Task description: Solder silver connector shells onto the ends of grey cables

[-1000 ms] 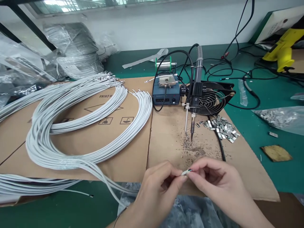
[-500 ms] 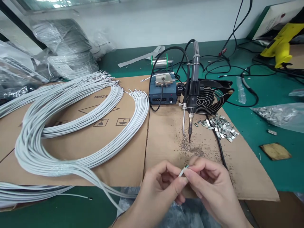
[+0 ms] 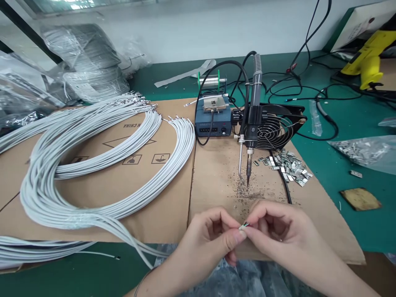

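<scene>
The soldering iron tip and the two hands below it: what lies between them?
In the head view, only cardboard with scattered solder debris lies between the soldering iron tip and the hands.

- This is a workshop where wires get soldered.
- A soldering iron (image 3: pixel 251 136) stands in a holder by a small fan (image 3: pixel 275 130).
- Big loops of grey cables (image 3: pixel 93 165) lie on cardboard (image 3: pixel 161 206).
- Little metal clips (image 3: pixel 289 165) sit in a pile.

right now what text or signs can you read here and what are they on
"N CHINA", seen upside down, the start cut off: printed on the cardboard.
Three handling pictograms, one an umbrella, beside an outlined triangle: same cardboard.
Blue station: front markings too small to read.
White box at far right: print too blurred to read.
Nothing legible on the cable pinched by the left hand and right hand.
</scene>
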`<act>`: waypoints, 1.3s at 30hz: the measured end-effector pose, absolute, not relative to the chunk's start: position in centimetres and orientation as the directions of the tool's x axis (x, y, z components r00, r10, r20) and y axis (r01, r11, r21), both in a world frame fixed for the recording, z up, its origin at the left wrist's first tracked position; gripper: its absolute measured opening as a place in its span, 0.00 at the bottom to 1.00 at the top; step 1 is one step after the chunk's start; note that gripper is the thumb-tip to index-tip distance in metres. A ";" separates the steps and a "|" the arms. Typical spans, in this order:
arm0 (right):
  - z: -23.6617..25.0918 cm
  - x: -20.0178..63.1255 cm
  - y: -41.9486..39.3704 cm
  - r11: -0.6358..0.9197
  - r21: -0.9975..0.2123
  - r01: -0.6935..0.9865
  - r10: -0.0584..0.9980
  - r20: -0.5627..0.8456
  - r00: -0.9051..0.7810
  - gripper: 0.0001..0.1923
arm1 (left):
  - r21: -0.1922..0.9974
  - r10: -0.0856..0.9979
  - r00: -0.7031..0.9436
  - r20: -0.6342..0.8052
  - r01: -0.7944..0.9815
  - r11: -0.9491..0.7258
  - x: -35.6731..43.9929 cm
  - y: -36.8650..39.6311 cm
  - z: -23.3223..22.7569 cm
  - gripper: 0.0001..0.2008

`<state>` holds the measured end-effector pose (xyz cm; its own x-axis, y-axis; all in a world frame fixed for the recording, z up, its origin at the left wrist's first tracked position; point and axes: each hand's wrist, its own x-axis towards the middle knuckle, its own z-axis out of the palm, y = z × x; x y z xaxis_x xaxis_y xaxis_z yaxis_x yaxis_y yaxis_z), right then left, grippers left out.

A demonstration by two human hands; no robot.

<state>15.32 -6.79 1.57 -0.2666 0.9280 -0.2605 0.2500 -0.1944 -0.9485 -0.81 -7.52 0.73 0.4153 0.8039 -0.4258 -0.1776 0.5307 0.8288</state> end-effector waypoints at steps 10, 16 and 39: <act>0.7 15.1 -7.3 -0.185 -0.982 0.044 0.944 -0.189 -0.270 0.13 | 0.820 0.798 0.422 -0.430 -0.188 0.541 -0.5 -7.5 0.5 0.14; -0.1 15.1 -7.8 -0.234 -0.943 -0.235 0.955 -0.177 -0.239 0.12 | 0.800 0.786 0.443 -0.432 -0.213 0.560 -0.8 -7.8 0.2 0.15; 0.7 15.2 -7.8 -0.257 -0.955 0.146 0.929 -0.286 -0.234 0.05 | 0.811 0.784 0.435 -0.443 -0.178 0.557 -1.2 -8.0 0.5 0.12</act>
